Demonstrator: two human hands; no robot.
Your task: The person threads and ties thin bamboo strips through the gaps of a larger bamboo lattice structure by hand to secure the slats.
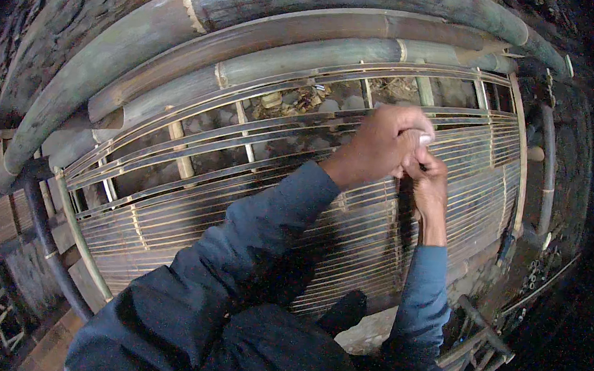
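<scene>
Bamboo slats are running in close, near-horizontal rows across a woven bamboo panel (297, 185), and a person in blue-grey sleeves is working both hands against its upper right part. The left hand (384, 145) is curling into a loose fist, knuckles upward, pinching something small and pale (425, 137) at its thumb side; what that thing is cannot be told. The right hand (429, 185) is sitting just below and touching the left, fingers bent inward around a thin dark strip (404, 215) that is hanging down the panel, its long axis lying upright and crossing the slats squarely. Whether the right hand is fully gripping that strip is hidden. Both hands are meeting at the strip's top end, the left slightly higher. Thick bamboo poles (181, 50) are arching above the panel, and a dark pipe (548, 176) is standing at its right edge.
</scene>
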